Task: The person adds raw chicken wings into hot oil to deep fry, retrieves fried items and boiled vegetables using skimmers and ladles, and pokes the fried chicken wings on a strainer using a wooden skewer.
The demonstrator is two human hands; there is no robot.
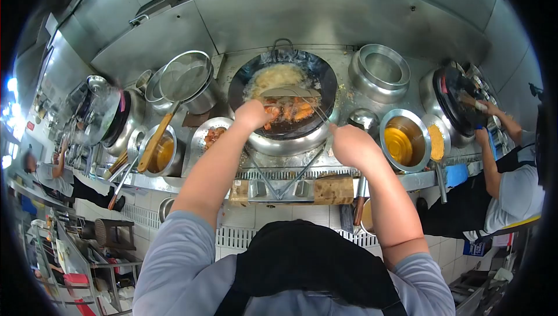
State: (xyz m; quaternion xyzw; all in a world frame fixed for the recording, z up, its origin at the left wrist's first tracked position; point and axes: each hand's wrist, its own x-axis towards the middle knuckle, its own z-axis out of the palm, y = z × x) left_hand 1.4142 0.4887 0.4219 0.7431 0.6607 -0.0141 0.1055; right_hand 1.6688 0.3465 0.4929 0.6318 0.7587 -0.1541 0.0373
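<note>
A dark wok (328, 77) holds bubbling oil (276, 76) at its far side. Reddish-brown fried pieces (299, 110) lie in its nearer half, below a grey curved metal edge (288, 91). My left hand (251, 115) is closed at the wok's left near side, beside the fried pieces. What its fingers hold, if anything, is hidden. My right hand (351, 143) is closed around the near end of thin metal rods (320, 113), which look like tongs or chopsticks and reach over the fried pieces.
A perforated tray (199, 140) with brown pieces stands left of the wok, near a strainer (186, 75). On the right are a ladle (364, 119), a pot of yellow oil (400, 143) and a steel pot (381, 75). A co-worker (500, 170) works at another wok.
</note>
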